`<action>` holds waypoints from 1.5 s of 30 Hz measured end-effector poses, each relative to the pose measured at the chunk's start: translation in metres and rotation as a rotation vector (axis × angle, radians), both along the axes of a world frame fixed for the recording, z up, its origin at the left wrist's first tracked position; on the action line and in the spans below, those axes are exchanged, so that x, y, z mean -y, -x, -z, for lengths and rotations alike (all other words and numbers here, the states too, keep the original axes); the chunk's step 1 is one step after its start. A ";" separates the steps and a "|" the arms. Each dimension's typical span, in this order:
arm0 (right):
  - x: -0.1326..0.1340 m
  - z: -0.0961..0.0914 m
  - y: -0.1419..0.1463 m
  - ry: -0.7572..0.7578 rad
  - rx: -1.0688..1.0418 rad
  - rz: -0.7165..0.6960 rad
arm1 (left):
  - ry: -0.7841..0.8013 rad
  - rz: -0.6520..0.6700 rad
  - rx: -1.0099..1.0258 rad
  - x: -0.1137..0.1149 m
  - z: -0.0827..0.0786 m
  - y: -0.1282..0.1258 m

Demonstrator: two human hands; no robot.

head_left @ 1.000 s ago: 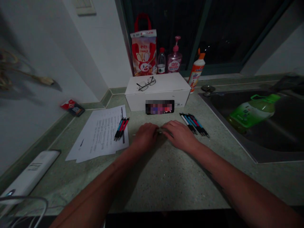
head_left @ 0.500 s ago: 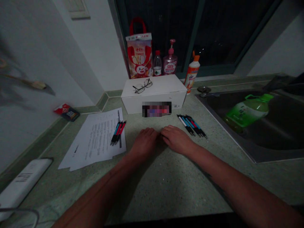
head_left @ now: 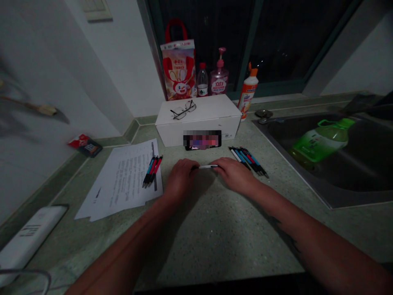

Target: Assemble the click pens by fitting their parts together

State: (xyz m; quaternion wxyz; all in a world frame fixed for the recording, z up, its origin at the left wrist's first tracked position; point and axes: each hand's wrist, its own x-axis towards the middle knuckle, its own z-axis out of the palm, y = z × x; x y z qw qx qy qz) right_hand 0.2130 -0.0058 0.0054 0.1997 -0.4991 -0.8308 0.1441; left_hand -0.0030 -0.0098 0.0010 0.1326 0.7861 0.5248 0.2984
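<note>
Taking the held pen as the clock's centre, a white oblong device (head_left: 32, 241) lies nearest, at eight o'clock on the counter (head_left: 215, 233). The left hand (head_left: 180, 176) and right hand (head_left: 235, 174) have their fingers curled nearly closed, each seemingly pinching one end of a white pen (head_left: 205, 166), perhaps to keep it steady and level. The pen is just above or on the counter; I cannot tell which. Its long axis runs nine to three o'clock, with dark parts towards both ends; fingers hide which is the writing tip. At nine o'clock, a few pens (head_left: 152, 171) lie on printed sheets (head_left: 119, 180); at three, more pens (head_left: 248, 162) lie roughly side by side, probably grouped for easy reach. Beyond, at twelve, a phone (head_left: 203, 142) leans against a white box (head_left: 211, 116), likely so its screen faces the person.
</note>
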 end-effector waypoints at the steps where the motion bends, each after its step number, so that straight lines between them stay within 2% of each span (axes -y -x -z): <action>1: 0.000 0.001 0.000 0.008 -0.025 -0.025 | -0.011 0.022 0.019 0.000 0.000 0.000; 4: 0.000 0.004 0.001 0.042 -0.070 -0.065 | -0.008 0.058 0.079 0.001 -0.001 -0.001; 11: 0.002 0.003 0.000 -0.028 -0.133 -0.088 | 0.257 -0.103 0.272 0.006 -0.007 -0.008; 16: 0.003 0.001 0.002 0.076 -0.121 -0.064 | 0.308 -0.122 0.328 0.006 -0.007 -0.009; 18: 0.003 0.000 0.002 0.068 -0.134 -0.055 | 0.331 -0.121 0.329 0.006 -0.006 -0.009; 22: 0.004 0.000 0.003 0.025 -0.218 -0.058 | 0.338 -0.126 0.327 0.006 -0.004 -0.010; 25: 0.005 0.001 0.006 0.125 -0.167 -0.064 | 0.337 -0.117 0.335 0.006 -0.004 -0.011; 27: 0.005 0.001 0.008 0.142 -0.129 -0.079 | 0.340 -0.111 0.331 0.006 -0.005 -0.011; 31: 0.006 -0.001 0.006 0.028 -0.177 -0.070 | 0.376 -0.114 0.315 0.007 -0.005 -0.009; 37: 0.005 0.002 0.004 0.054 -0.199 0.016 | 0.264 0.018 0.306 0.006 -0.001 -0.010; 41: 0.005 0.005 0.007 0.059 -0.146 -0.064 | 0.222 0.019 0.221 0.006 0.000 -0.009; 45: 0.004 0.003 0.005 0.020 -0.093 -0.098 | 0.263 0.005 0.152 0.006 -0.003 -0.009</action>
